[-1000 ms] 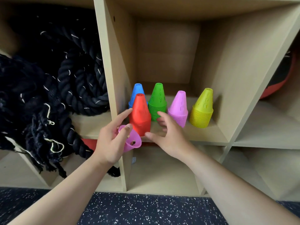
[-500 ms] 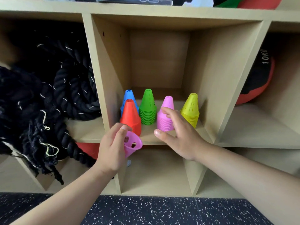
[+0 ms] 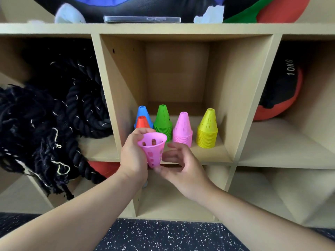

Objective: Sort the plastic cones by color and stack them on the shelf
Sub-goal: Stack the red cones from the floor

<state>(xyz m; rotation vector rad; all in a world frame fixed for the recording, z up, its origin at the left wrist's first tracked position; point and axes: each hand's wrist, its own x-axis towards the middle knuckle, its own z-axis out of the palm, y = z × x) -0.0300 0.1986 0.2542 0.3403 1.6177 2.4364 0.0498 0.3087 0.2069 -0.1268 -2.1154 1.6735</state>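
Five stacks of cones stand in the middle cubby of the wooden shelf: blue at the back left, red in front of it, green, pink and yellow. My left hand grips a loose pink cone, upside down with its wide mouth up, just in front of the shelf edge. My right hand is at the cone's narrow lower end, thumb touching the tip and fingers curled beside it. The red stack is partly hidden behind my left hand.
A heavy black rope fills the left cubby. A red and black 10 kg ball sits in the right cubby. A phone and more balls lie on the shelf top. Speckled dark floor lies below.
My left hand turned the pink cone mouth-up and raised it. My right hand left the pink stack and came back to the cone's tip. The camera view pulled back and up.
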